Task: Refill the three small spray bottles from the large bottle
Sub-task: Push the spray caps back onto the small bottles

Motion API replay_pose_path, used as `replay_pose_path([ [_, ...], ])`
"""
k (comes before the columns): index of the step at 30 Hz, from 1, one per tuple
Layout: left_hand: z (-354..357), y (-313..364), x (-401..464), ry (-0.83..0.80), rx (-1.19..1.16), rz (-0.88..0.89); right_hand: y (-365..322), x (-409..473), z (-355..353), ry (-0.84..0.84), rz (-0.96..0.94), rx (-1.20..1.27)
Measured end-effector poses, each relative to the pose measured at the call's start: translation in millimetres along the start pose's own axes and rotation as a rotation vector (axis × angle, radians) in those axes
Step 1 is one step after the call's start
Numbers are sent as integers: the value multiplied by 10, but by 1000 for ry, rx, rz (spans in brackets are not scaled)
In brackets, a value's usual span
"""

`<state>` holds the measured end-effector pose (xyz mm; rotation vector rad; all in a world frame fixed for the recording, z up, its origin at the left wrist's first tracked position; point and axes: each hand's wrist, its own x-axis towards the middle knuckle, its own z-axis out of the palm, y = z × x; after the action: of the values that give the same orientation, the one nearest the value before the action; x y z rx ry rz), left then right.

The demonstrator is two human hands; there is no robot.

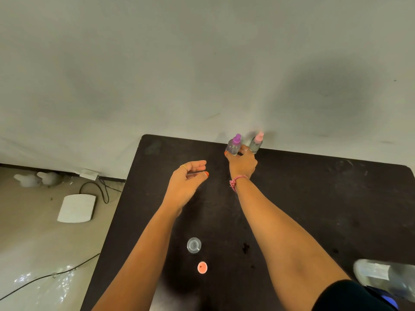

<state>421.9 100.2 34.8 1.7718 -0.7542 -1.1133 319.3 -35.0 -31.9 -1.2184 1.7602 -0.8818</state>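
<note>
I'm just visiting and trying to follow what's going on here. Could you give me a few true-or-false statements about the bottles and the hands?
1. The right hand holds the purple-capped bottle at the table's far edge. True.
2. The left hand grips the pink-capped bottle. False: it hovers open, holding nothing.
3. An uncapped small bottle stands near the person, an orange cap beside it. True.
4. The large bottle stands in the table's middle. False: it is at the lower right edge of the view.
</note>
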Motion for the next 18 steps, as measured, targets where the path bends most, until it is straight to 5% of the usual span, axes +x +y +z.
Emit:
replay_pose_path([
  [18,-51,-183,-38,24,-48,-50,1,79,87,-11,-34,-51],
])
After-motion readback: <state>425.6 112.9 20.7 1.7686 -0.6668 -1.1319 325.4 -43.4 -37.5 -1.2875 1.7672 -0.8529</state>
